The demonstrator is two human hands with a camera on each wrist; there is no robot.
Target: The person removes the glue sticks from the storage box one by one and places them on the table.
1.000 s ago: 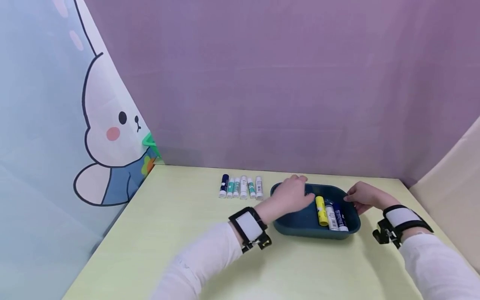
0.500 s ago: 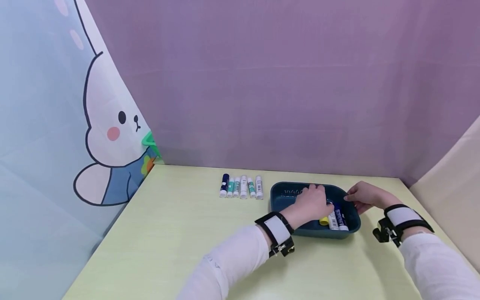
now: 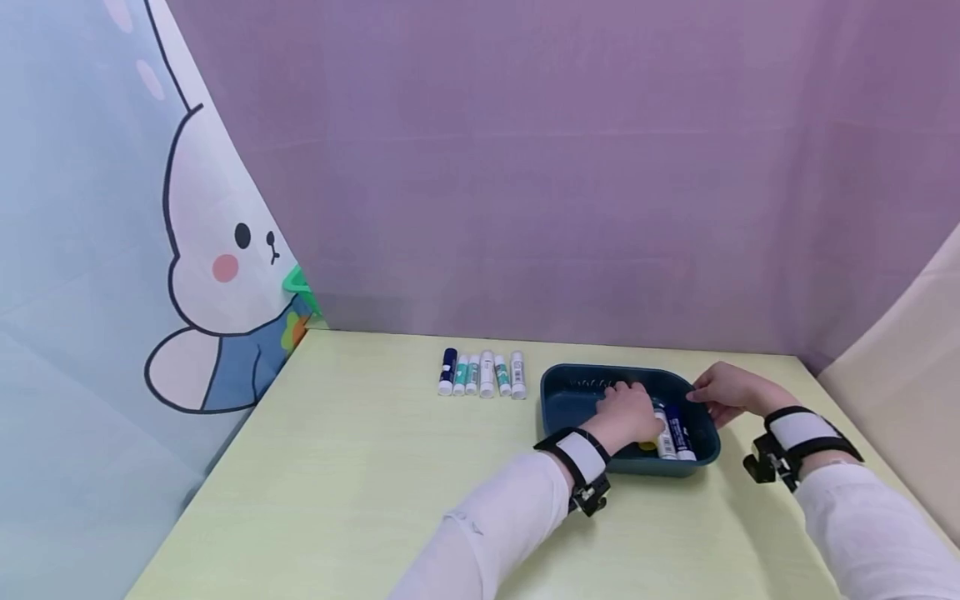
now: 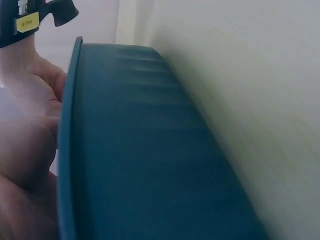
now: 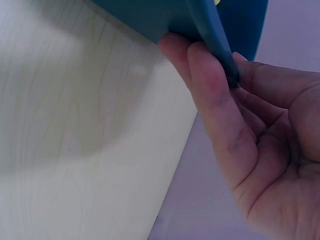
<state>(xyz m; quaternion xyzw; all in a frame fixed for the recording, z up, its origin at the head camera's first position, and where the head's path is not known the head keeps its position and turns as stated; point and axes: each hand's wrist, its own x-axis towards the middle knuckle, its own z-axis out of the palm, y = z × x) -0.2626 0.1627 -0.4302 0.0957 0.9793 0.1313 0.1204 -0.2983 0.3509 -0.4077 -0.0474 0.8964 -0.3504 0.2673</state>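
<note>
My left hand [image 3: 627, 413] reaches into the dark teal plastic bin [image 3: 564, 407], its fingers bent down over a yellow glue stick [image 3: 647, 447]. Most of that stick is hidden under the hand, and I cannot tell whether the fingers grip it. Beside it in the bin lie a white glue stick [image 3: 665, 443] and a navy one with a white end [image 3: 680, 433]. At the bin's right end my right hand [image 3: 724, 393] pinches the rim, thumb inside and fingers [image 5: 212, 82] against the outer wall. In the left wrist view the bin's side wall [image 4: 135, 150] covers the left fingertips.
Left of the bin, a row of several glue sticks [image 3: 487, 375] lies side by side on the pale yellow table [image 3: 337, 467]. A purple curtain [image 3: 525, 167] hangs behind the table's back edge, and a cream cloth [image 3: 900, 358] stands at the right.
My left hand has moved right and down into the bin, now covering most of the yellow glue stick. The right hand stays at the rim, and the row of glue sticks is unchanged.
</note>
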